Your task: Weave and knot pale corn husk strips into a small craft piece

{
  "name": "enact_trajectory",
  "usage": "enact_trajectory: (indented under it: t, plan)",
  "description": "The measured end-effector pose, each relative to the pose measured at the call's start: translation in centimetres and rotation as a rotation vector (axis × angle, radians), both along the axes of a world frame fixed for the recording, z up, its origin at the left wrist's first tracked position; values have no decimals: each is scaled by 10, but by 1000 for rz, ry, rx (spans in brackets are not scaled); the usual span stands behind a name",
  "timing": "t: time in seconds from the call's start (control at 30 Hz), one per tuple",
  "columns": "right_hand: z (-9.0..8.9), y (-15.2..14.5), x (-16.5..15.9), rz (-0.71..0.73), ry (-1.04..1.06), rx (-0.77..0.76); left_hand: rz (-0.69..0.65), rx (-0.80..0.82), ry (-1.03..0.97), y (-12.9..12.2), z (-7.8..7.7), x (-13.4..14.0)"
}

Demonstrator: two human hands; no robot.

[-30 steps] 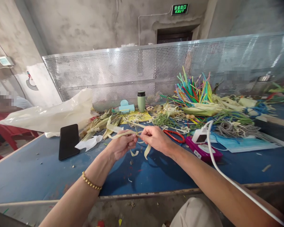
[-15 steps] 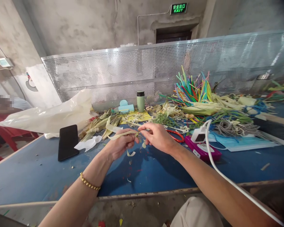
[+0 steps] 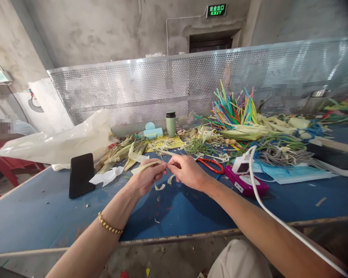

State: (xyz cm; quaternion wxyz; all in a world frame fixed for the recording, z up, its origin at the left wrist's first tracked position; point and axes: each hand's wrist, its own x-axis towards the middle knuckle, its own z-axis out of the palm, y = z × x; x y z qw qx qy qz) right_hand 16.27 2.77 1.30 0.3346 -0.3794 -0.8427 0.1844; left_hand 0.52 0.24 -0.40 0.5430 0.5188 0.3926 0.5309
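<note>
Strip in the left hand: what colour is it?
The strip is pale creamy yellow; head view shows it best.

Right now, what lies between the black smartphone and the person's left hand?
In the head view, a crumpled white scrap lies nearest the black smartphone, then mostly bare blue tabletop reaches the left hand.

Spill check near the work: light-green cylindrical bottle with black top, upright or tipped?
Upright: the light-green bottle stands vertical, its black top uppermost. Contents: cannot tell, not visible.
</note>
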Motion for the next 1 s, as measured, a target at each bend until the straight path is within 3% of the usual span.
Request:
enact_trajectory:
  t: [0.23, 0.37, 0.43, 0.6, 0.8, 1.0]
  plan:
    - [3, 1, 4, 43, 4, -50, -24, 6, -33, -2, 3, -1]
    - [5, 6, 7, 3, 71, 196, -46, -24, 72, -1, 3, -3]
    - [3, 8, 6, 17, 70, 228, -74, -23, 119, -2, 3, -2]
    - [-3, 10, 3, 90, 83, 76, -189, -26, 239, -7, 6, -1]
    - [-2, 16, 6, 128, 242, -109, -96, -56, 161, -6, 11, -5]
    - [-1, 13, 5, 60, 281, -91, -68, 8, 192, -5, 9, -4]
